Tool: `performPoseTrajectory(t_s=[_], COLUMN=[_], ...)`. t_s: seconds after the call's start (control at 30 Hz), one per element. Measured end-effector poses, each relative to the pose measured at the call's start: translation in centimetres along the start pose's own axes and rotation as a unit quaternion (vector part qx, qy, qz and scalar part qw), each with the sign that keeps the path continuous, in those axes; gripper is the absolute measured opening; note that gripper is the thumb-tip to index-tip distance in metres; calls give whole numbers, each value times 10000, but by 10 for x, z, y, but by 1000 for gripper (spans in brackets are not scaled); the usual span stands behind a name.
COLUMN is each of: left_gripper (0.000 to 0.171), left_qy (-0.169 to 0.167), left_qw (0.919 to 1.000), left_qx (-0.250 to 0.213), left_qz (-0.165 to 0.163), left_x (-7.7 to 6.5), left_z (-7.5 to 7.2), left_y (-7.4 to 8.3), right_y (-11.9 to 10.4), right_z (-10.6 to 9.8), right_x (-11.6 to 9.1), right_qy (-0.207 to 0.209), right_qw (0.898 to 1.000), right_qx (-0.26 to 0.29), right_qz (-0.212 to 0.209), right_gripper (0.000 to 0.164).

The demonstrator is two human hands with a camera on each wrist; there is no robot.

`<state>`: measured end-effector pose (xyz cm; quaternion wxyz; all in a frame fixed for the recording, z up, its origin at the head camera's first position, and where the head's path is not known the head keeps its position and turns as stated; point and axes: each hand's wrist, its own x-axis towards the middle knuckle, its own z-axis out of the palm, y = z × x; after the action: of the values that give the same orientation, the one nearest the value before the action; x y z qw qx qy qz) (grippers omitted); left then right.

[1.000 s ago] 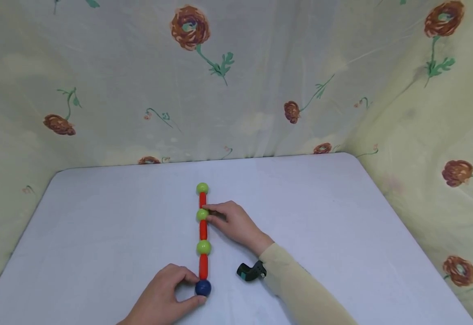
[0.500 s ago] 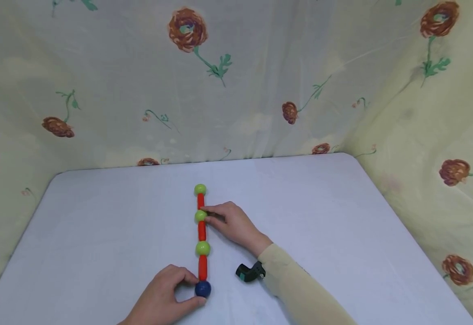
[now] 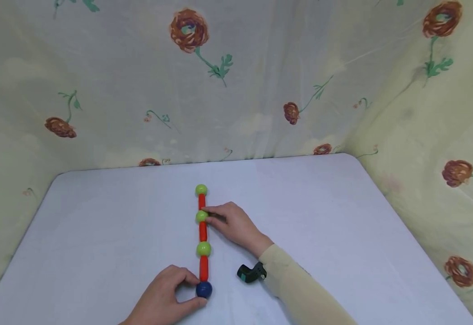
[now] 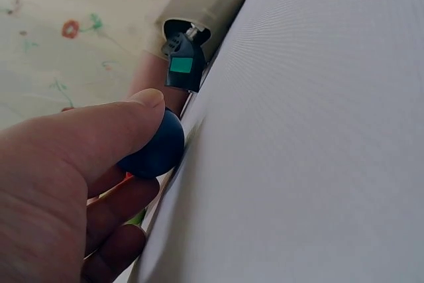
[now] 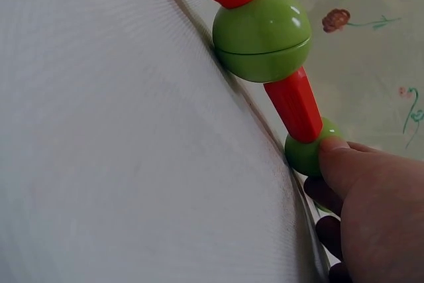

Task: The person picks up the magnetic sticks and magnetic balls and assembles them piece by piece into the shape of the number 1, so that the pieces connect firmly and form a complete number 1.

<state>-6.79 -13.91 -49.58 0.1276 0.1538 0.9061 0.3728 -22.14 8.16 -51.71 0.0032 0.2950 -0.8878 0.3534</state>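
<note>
A straight chain of green balls and red rods lies on the white table, running away from me and ending near me in a blue ball (image 3: 204, 290). My left hand (image 3: 161, 295) pinches that blue ball between thumb and fingers; the left wrist view shows the thumb on the ball (image 4: 159, 150). My right hand (image 3: 236, 225) holds the middle green ball (image 3: 201, 216) from its right side. Another green ball (image 3: 203, 248) sits between the hands, joined by red rods (image 3: 203, 231). At the far end is a green ball (image 3: 201, 190) that neither hand touches.
A small black device (image 3: 252, 273) sits at the right wrist, by the beige sleeve (image 3: 301, 289). The white table (image 3: 322, 203) has rounded far corners. Flower-patterned cloth (image 3: 244, 113) hangs behind it and along its sides.
</note>
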Motion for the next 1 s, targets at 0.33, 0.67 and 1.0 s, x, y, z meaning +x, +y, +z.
performPoseTrajectory(t_s=[0.33,0.67,1.0], left_gripper=[41,41,40], left_qy=[-125,-158,-135], left_qw=[9998,9996,9997], left_qx=[-75,-48,-187], left_qz=[-154,-208,-22], left_x=[3,4,5], left_z=[-1,0,-5], left_y=[0,1,-3], right_y=[0,4,4], right_z=[-2,-1,-4], right_x=[-1,-3,-4], right_qy=[30,25,53], right_qw=[10000,9999,9992], right_qx=[42,58,364], right_qz=[-18,87,154], right_gripper=[38,39,40])
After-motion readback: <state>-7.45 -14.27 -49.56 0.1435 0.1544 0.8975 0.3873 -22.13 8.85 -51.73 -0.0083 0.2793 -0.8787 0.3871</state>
